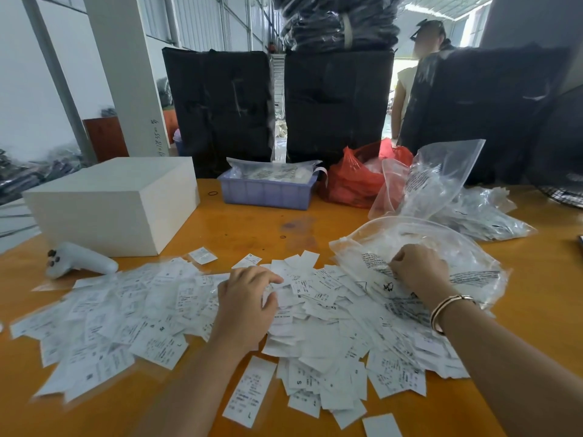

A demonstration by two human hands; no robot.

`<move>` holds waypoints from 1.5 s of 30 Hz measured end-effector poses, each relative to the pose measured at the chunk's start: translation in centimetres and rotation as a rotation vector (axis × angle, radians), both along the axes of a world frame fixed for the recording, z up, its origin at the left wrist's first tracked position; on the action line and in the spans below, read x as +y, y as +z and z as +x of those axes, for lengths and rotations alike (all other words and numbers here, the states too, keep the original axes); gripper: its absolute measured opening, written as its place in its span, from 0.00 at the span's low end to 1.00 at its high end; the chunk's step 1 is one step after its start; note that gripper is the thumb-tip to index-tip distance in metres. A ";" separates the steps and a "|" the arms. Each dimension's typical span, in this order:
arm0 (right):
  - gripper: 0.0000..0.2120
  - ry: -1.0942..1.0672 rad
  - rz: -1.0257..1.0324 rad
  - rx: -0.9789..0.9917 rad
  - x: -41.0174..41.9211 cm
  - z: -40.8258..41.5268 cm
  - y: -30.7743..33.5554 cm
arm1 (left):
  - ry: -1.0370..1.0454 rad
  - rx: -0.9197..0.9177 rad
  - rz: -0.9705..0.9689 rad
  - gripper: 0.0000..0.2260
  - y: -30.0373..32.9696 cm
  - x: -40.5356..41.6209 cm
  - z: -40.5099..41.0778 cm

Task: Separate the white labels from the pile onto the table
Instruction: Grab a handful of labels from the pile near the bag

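Clutter I see beyond the hands

Far ahead of the left hand sits a white block (110,203), a white controller (79,259) just before it; ahead, a purple tray (266,192); beside it a red bag (356,178); black bundles (337,102) behind; a standing person (407,86) at the back.

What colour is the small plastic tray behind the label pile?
Pale purple-blue plastic tray, seen in the head view.

Your near table (520,357) is blocked by the label pile (331,335). Bare wood opens at centre beyond it, hemmed by the white box (104,209) left, purple bin (265,192) far, and clear bags (457,247) right.
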State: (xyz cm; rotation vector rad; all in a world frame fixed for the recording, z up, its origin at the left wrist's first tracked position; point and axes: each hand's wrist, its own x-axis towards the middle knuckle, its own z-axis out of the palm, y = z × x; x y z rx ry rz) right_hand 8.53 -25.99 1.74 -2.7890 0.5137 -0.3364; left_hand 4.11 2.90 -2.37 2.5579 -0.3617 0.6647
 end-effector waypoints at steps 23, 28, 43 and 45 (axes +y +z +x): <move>0.06 0.519 0.806 -0.480 7.8 -4.5 3.0 | -0.313 0.220 -0.422 0.09 1.4 -0.7 -1.2; 0.06 0.641 0.972 -0.347 11.8 -5.8 1.0 | -0.378 0.349 -0.539 0.17 1.4 -0.8 -1.2; 0.16 0.616 -0.107 -0.162 11.8 -4.4 -3.9 | -0.141 0.323 -0.947 0.02 1.4 -0.4 -0.6; 0.15 0.629 -0.176 -0.205 12.1 -4.6 -3.8 | -0.146 0.326 -0.956 0.03 1.5 -0.5 -0.7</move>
